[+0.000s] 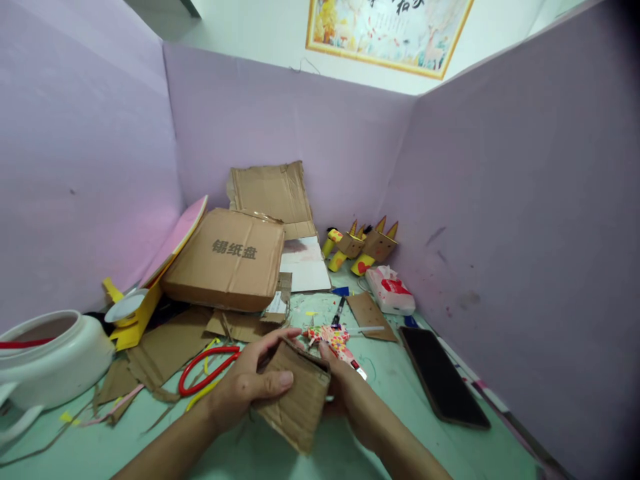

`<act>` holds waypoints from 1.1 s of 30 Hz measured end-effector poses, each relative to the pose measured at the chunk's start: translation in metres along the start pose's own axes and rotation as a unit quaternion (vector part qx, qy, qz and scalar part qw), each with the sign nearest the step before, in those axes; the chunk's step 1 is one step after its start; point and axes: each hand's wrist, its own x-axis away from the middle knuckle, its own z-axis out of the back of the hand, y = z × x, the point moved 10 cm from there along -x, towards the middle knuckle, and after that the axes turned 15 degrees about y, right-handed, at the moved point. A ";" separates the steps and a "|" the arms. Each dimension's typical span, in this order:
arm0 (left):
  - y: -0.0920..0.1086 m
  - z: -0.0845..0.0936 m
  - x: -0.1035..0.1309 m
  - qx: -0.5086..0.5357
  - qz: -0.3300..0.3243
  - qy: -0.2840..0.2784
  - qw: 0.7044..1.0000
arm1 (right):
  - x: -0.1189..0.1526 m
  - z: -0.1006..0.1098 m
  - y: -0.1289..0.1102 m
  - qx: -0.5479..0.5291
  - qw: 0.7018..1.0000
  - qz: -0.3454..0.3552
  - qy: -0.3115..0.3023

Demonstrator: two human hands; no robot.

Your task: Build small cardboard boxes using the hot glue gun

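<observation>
Low in the middle of the head view is a folded piece of brown cardboard (295,400), box-like and tilted, with a fold along its top. My left hand (250,380) grips its left side, thumb flat on the near face and fingers over the far edge. On the other side, my right hand (347,383) holds the right edge; most of its fingers are hidden behind the cardboard. Just beyond my hands lies a flower-patterned glue gun (335,335) with a clear glue stick in it. Red-handled scissors (207,370) rest left of my left hand.
A white pot (60,360) stands at left, near cardboard scraps (165,343) and a yellow tape dispenser (135,320). Behind are a cardboard box (225,260) and cardboard animal figures (377,247). Tissues (393,290) and a phone (443,377) lie at right. Purple panels (295,133) enclose the table.
</observation>
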 end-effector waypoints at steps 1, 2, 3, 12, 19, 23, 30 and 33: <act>0.000 0.004 -0.001 0.002 -0.004 0.014 1.000 | 0.003 0.014 -0.014 0.028 0.995 0.078 0.058; 0.000 0.006 -0.002 0.003 -0.007 0.024 1.000 | 0.010 0.024 -0.026 0.051 0.982 0.148 0.101; 0.000 0.007 -0.002 0.002 -0.010 0.032 0.999 | 0.019 0.029 -0.036 0.062 0.969 0.204 0.123; -0.009 0.008 0.000 -0.107 -0.054 0.101 0.988 | 0.036 0.033 -0.043 0.009 0.954 0.257 0.152; -0.016 0.003 0.000 -0.090 -0.027 0.106 0.990 | 0.026 0.041 -0.042 0.047 0.942 0.276 0.185; -0.009 0.006 0.003 -0.111 -0.030 0.130 0.985 | 0.029 0.048 -0.046 0.080 0.941 0.272 0.182; 0.021 0.041 0.010 -0.141 -0.074 0.251 0.955 | 0.010 0.097 -0.065 0.467 0.796 0.197 0.329; 0.026 0.048 0.011 -0.060 -0.052 0.262 0.962 | -0.010 0.092 -0.056 0.530 0.783 0.150 0.288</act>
